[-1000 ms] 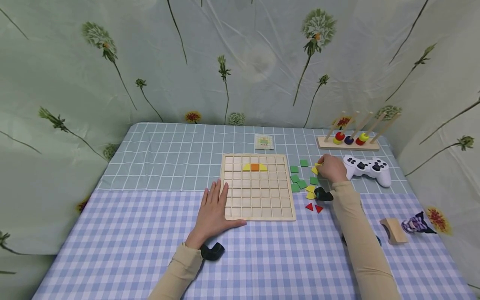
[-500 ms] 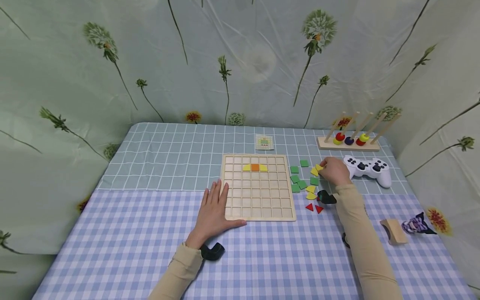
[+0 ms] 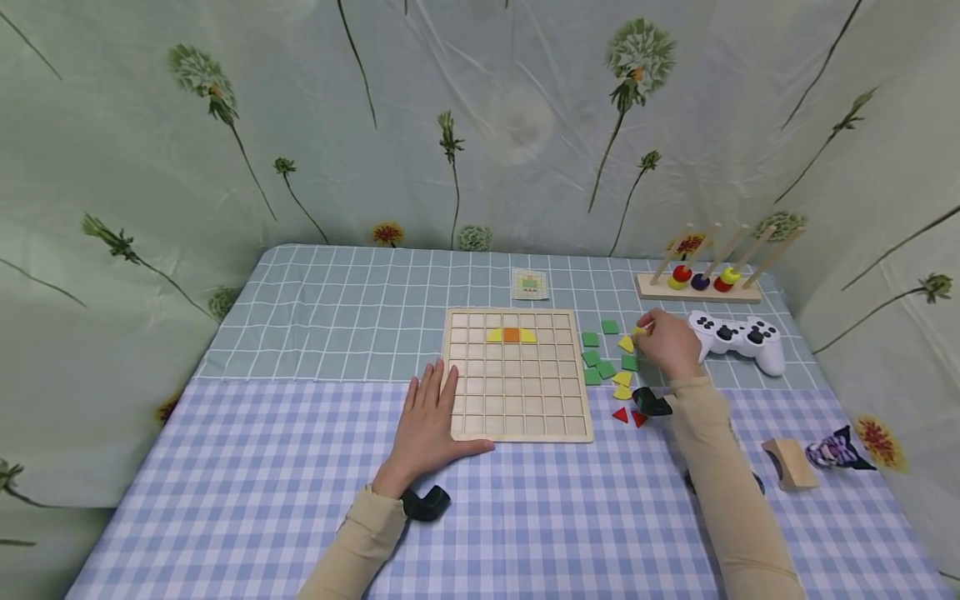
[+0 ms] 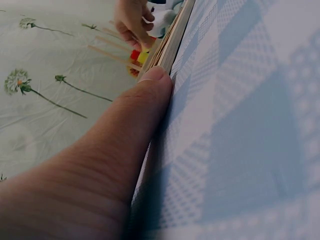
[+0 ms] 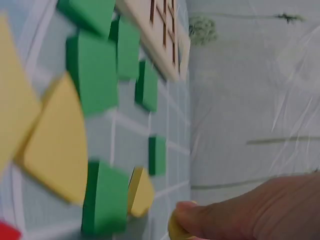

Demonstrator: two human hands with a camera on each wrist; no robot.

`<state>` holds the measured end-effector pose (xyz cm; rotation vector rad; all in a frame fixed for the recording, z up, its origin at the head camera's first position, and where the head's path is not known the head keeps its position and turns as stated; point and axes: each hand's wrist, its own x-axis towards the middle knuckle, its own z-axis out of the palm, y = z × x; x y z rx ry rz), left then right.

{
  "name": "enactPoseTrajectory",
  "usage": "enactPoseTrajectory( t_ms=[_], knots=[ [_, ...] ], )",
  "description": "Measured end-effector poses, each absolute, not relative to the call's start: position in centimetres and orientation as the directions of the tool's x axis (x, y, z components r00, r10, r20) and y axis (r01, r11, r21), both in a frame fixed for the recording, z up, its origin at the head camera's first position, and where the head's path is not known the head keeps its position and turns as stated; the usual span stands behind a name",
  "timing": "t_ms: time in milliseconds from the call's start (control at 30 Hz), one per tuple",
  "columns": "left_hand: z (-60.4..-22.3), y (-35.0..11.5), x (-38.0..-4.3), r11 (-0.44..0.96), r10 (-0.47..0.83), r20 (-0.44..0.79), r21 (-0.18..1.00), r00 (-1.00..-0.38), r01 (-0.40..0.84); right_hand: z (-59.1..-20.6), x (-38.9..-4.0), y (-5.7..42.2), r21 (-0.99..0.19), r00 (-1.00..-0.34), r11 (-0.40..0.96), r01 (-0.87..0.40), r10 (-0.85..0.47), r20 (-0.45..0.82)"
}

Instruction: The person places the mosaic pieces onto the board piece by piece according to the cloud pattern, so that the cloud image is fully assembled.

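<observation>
My left hand [image 3: 426, 429] rests on the lower left corner of a gridded wooden board [image 3: 517, 404], fingers straight; in the left wrist view its thumb [image 4: 145, 97] lies against the board's edge. An orange square [image 3: 511, 335] sits between two yellow quarter-round pieces in the board's upper rows. Right of the board, my right hand [image 3: 670, 343] pinches a yellow quarter-round piece [image 5: 176, 229], partly hidden by the thumb. Another yellow piece [image 5: 141, 192] lies close by on the cloth. Several green squares [image 3: 591, 358], two more yellow pieces [image 3: 622, 380] and red triangles [image 3: 620, 415] lie around.
A white game controller [image 3: 737, 337] lies just right of my right hand. Behind it stands a wooden peg rack [image 3: 697, 290] with coloured beads. A small pattern card [image 3: 530, 284] lies beyond the board. A wooden arch block [image 3: 790, 464] and a purple figure [image 3: 838, 450] are at right.
My right hand first shifts slightly right, uncovering yellow pieces, then rises a little with one yellow piece between its fingers. The left hand stays in place on the board.
</observation>
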<state>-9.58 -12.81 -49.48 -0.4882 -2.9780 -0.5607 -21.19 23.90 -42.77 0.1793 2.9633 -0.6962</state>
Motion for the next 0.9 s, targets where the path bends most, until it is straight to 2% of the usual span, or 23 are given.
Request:
enactPoseTrajectory(
  t_ms=[267, 500, 900],
  knots=[
    [-49.5, -12.9, -9.6, 0.886, 0.292, 0.128, 0.338, -0.948, 0.318, -42.5, -20.2, 19.9, -0.440, -1.000, 0.898, -0.009, 0.000, 0.021],
    [-49.7, -12.8, -9.6, 0.892, 0.294, 0.111, 0.325, -0.949, 0.314, -43.3, -19.4, 16.0, -0.473, -0.982, 0.865, -0.167, -0.104, 0.156],
    [-49.7, -12.7, -9.7, 0.899, 0.288, 0.118, 0.309, -0.950, 0.311, -43.8, -19.7, 10.2, -0.619, -0.957, 0.730, -0.291, -0.226, 0.182]
  ],
)
